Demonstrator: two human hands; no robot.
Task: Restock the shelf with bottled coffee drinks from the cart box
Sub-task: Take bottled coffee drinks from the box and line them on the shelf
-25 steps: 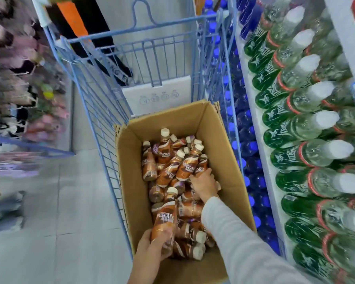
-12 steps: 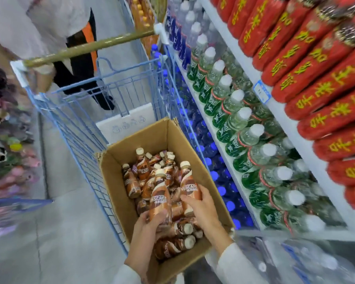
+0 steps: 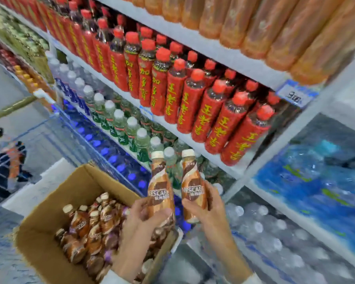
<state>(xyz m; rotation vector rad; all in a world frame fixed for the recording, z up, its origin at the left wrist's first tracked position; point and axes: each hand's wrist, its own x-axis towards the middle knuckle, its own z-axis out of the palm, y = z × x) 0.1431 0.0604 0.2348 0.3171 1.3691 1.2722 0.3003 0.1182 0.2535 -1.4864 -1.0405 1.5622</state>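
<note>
My left hand (image 3: 140, 224) grips a brown bottled coffee drink (image 3: 159, 185) with a cream cap, held upright above the right rim of the cardboard box (image 3: 49, 203). My right hand (image 3: 206, 208) grips a second coffee bottle (image 3: 193, 187) upright beside the first, in front of the shelves. Several more coffee bottles (image 3: 90, 230) lie piled inside the box, which sits in the blue wire cart (image 3: 55, 132).
The shelving unit (image 3: 205, 52) on the right carries rows of red-labelled bottles (image 3: 193, 103), orange bottles above, green bottles with white caps (image 3: 119, 124) below, and blue-capped bottles lowest. Shrink-wrapped water packs (image 3: 275, 228) lie at the lower right. A person (image 3: 6, 160) stands behind the cart.
Both hands lifted a coffee bottle each out of the box and raised them to the right, toward the shelves. My view swung up and right from the cart to the shelving.
</note>
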